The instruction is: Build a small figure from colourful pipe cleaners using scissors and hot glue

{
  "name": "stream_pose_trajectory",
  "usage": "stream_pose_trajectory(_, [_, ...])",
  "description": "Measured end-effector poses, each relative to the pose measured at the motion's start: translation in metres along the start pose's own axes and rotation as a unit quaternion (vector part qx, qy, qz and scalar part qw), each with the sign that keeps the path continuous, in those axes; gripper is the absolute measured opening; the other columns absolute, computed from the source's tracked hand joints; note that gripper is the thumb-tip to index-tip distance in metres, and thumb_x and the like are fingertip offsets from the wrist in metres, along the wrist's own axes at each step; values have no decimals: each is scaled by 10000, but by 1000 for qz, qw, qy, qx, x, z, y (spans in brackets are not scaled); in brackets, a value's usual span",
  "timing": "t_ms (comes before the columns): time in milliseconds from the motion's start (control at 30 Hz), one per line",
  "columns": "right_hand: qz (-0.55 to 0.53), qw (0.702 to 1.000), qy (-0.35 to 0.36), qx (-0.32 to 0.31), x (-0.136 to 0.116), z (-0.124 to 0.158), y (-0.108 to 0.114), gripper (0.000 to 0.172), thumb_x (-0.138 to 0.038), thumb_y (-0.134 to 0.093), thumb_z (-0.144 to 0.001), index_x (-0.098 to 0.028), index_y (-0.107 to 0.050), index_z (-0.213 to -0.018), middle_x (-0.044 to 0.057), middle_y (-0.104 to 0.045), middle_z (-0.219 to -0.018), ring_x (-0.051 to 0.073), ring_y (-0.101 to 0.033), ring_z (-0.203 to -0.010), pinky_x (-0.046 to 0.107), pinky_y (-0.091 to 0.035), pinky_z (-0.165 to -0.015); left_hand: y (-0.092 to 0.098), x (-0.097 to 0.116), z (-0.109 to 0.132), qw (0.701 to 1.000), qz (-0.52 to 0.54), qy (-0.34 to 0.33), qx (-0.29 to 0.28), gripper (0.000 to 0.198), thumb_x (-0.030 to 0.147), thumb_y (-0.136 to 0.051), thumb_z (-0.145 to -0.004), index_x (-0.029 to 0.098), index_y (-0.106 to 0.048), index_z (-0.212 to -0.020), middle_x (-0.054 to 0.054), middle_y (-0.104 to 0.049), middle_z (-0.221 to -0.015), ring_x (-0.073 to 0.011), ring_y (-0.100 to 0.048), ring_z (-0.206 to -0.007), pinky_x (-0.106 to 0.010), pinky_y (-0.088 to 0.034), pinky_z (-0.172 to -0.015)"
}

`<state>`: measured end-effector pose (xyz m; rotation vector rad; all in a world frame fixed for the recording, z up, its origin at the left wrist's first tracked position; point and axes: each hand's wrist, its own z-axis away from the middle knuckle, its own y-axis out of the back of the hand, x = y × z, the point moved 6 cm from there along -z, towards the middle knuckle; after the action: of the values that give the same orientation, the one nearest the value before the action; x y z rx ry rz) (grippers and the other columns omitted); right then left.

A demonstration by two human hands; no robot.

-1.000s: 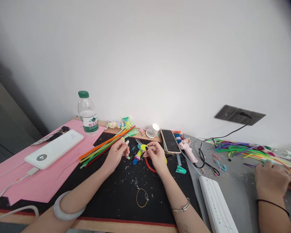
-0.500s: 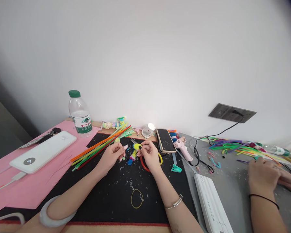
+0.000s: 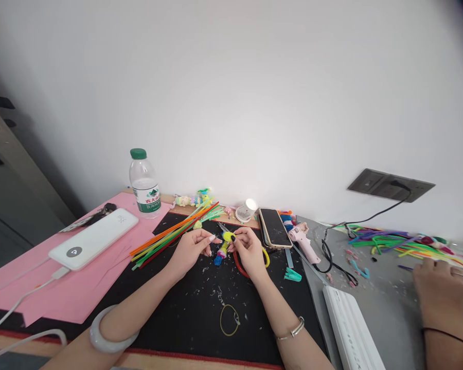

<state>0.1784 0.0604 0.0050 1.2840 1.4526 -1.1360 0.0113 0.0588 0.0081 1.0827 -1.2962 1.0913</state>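
Observation:
Above the black mat, my right hand (image 3: 250, 251) pinches a small fuzzy figure (image 3: 227, 237) made of yellow, pink and blue pipe cleaner, with a dark round spot by my fingertips. My left hand (image 3: 193, 251) is just to its left, thumb and fingers pressed together. Whatever lies between those fingertips is too small to make out. Below my right hand lie scissors (image 3: 267, 258) with red and yellow handles, partly hidden by the hand. A bundle of coloured pipe cleaners (image 3: 165, 237) rests behind my left hand.
On pink paper stand a water bottle (image 3: 145, 187) and a white power bank (image 3: 94, 239). A paper cup (image 3: 247, 210), phone (image 3: 275, 228) and pink glue gun (image 3: 305, 245) are at the back. A white power bank (image 3: 349, 324) lies right. Another person's hand (image 3: 442, 288) is far right.
The view has swung left, so things sit farther right in the picture. My left hand has come closer to the figure, which my right hand still holds.

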Motion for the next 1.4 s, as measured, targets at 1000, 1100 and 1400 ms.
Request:
stream_pose_trajectory(1000, [64, 997, 23, -28, -7, 10, -3, 102, -207, -547, -810, -219, -504, -902, -39, -598, -666, 131, -622, -578, 260, -503, -599, 0, 1, -3, 998, -28, -57, -24, 320, 451, -543, -855, 179, -540, -685, 38, -537, -556, -101, -484, -490, -238, -389, -537])
stream_pose_trajectory(1100, [66, 997, 21, -20, -6, 10, -1, 105, -223, -555, -809, -220, -503, -900, -35, -605, -681, 131, -621, -573, 263, -506, -592, 1, 2, -2, 998, -27, -49, -14, 299, 456, -569, -836, 178, -553, -728, 23, -576, -592, -106, -500, -515, -237, -417, -551])
stream_pose_trajectory(1400, [97, 994, 32, 30, -6, 8, 10, 113, -197, -533, -807, -225, -515, -915, -22, -596, -682, 151, -626, -597, 285, -513, -604, 7, 0, -6, 999, -25, -41, 14, 298, 458, -602, -785, 195, -498, -881, -14, -625, -925, -88, -544, -527, -261, -479, -559])
